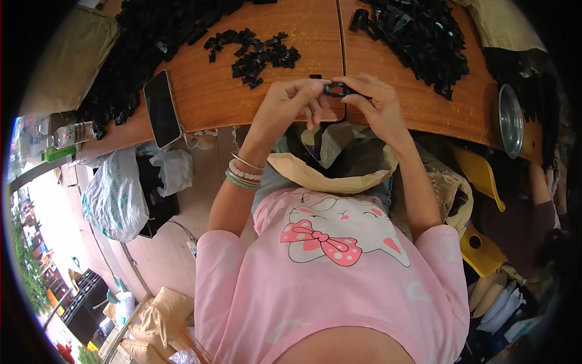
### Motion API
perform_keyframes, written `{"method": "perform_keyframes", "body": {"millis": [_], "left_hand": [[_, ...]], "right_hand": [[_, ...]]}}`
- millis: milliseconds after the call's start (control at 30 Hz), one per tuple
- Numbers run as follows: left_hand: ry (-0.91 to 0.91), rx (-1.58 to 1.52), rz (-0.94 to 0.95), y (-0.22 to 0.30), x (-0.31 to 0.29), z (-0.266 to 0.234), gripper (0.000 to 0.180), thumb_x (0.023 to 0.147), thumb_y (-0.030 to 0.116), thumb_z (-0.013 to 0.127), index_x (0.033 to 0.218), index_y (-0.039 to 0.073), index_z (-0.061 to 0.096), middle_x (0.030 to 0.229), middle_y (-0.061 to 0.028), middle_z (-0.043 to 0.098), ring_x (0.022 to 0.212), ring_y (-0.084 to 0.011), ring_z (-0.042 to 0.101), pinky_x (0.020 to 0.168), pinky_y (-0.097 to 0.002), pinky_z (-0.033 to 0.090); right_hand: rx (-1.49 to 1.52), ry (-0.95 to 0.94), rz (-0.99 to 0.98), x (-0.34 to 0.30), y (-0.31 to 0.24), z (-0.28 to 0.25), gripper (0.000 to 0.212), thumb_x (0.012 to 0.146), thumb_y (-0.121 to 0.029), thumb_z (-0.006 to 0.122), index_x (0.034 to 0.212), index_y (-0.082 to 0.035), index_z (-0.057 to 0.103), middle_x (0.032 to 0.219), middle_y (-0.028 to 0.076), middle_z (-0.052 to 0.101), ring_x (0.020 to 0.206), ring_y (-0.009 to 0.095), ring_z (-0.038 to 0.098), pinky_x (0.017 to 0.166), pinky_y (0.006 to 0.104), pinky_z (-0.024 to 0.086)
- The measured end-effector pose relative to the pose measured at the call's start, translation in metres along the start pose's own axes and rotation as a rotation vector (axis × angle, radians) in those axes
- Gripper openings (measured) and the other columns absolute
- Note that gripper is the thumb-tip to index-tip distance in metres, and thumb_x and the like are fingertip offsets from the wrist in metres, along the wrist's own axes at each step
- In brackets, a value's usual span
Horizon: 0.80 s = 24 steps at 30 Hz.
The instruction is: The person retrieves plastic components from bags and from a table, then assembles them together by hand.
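Over the front edge of the wooden table [212,109], I pinch a small black plastic part [335,90] between both hands. My left hand [295,100], with bangles on its wrist, is closed on one end of it. My right hand [377,103] grips the other end with thumb and fingers. The part's exact shape is partly covered by my fingertips. One more small black piece [315,76] lies on the table just beyond my hands. A loose cluster of small black pieces [257,54] is spread farther to the left.
Large piles of black parts lie at the back left [151,36] and back right [424,42]. A phone [162,109] rests at the left edge, a metal bowl [510,121] at the right. An open sack [330,177] sits on my lap. Another person's arm [538,182] shows far right, near a yellow chair [478,173].
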<state>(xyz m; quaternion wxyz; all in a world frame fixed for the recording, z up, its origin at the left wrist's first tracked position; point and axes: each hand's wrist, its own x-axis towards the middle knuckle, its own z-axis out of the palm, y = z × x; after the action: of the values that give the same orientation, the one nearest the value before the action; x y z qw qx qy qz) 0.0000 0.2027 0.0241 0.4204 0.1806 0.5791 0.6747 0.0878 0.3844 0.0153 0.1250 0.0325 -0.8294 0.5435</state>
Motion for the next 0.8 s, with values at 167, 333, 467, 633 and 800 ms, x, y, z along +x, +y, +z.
{"method": "perform_keyframes", "body": {"millis": [167,333,467,633,800], "left_hand": [[-0.063,-0.221,-0.065,0.002,-0.002,0.012,0.029,0.092,0.023,0.056,0.090,-0.005,0.063,0.074,-0.0077,0.062,0.055,-0.0117,0.058,0.048,-0.0211,0.046],[0.066,-0.149,-0.066,-0.006,-0.003,0.007,0.024,0.091,0.018,0.058,0.086,-0.005,0.063,0.069,-0.0081,0.061,0.055,-0.0117,0.059,0.047,-0.0218,0.045],[0.310,-0.019,-0.043,-0.007,-0.014,0.001,0.024,0.089,0.018,0.059,0.080,-0.004,0.063,0.067,-0.0059,0.060,0.051,-0.0104,0.055,0.044,-0.0216,0.040],[0.325,0.061,-0.065,0.000,-0.021,0.003,0.021,0.087,0.015,0.062,0.078,-0.004,0.064,0.066,-0.0059,0.060,0.048,-0.0095,0.053,0.043,-0.0217,0.039],[0.345,0.015,-0.040,0.014,-0.018,-0.002,0.020,0.086,0.015,0.063,0.077,-0.003,0.064,0.062,-0.0034,0.058,0.048,-0.0077,0.052,0.043,-0.0203,0.037]], "right_hand": [[-0.127,-0.018,-0.121,0.004,-0.016,-0.004,0.029,0.074,0.000,0.063,0.103,-0.005,0.065,0.084,0.009,0.059,0.077,0.028,0.056,0.067,0.0328,0.045],[-0.423,-0.170,-0.232,0.018,-0.025,-0.006,0.018,0.075,-0.005,0.062,0.092,-0.005,0.066,0.083,0.008,0.059,0.082,0.027,0.057,0.072,0.0388,0.045],[-0.380,0.055,-0.307,0.084,0.022,-0.027,0.013,0.079,-0.010,0.060,0.090,-0.005,0.067,0.087,0.010,0.060,0.085,0.030,0.057,0.073,0.0400,0.046],[-0.958,0.315,-0.344,0.188,0.100,-0.047,0.021,0.084,-0.010,0.059,0.104,-0.009,0.065,0.103,0.011,0.060,0.095,0.030,0.057,0.081,0.0394,0.047],[-1.332,0.206,-0.523,0.204,0.119,-0.050,0.032,0.087,-0.011,0.059,0.118,-0.010,0.058,0.118,0.012,0.055,0.099,0.029,0.058,0.080,0.0361,0.049]]}}
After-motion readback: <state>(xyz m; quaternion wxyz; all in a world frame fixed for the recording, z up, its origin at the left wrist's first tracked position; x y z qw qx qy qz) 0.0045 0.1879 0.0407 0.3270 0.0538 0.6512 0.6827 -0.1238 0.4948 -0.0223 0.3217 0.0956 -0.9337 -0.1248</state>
